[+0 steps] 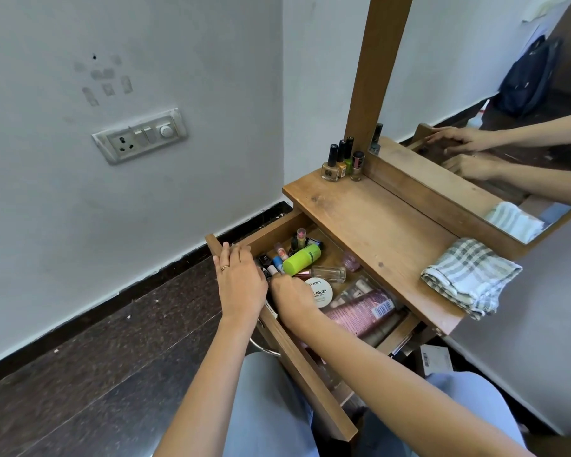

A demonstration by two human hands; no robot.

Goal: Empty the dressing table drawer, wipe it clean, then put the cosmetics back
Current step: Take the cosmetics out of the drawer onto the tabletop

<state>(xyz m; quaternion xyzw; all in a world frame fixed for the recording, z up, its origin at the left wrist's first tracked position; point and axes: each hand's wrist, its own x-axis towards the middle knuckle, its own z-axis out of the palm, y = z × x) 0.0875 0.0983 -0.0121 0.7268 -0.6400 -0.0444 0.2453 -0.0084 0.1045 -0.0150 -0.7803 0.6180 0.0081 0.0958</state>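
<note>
The wooden drawer (pixel 305 367) of the dressing table (pixel 376 225) is pulled out and full of cosmetics. Among them are a lime green bottle (pixel 302 258), a clear glass bottle (pixel 328 273), a white round compact (pixel 322 293), a pink tube (pixel 360 311) and several small nail polish bottles (pixel 279 250). My left hand (pixel 241 282) rests on the drawer's front edge with its fingers laid over the far corner. My right hand (pixel 294 300) reaches into the drawer, fingers bent down among the small bottles. What they touch is hidden.
Several nail polish bottles (pixel 342 159) stand at the table top's back left corner. A folded checked cloth (pixel 468 277) lies on its right end. A mirror (pixel 491 127) rises behind the table. A wall with a switchboard (pixel 139 136) is on the left, above dark floor.
</note>
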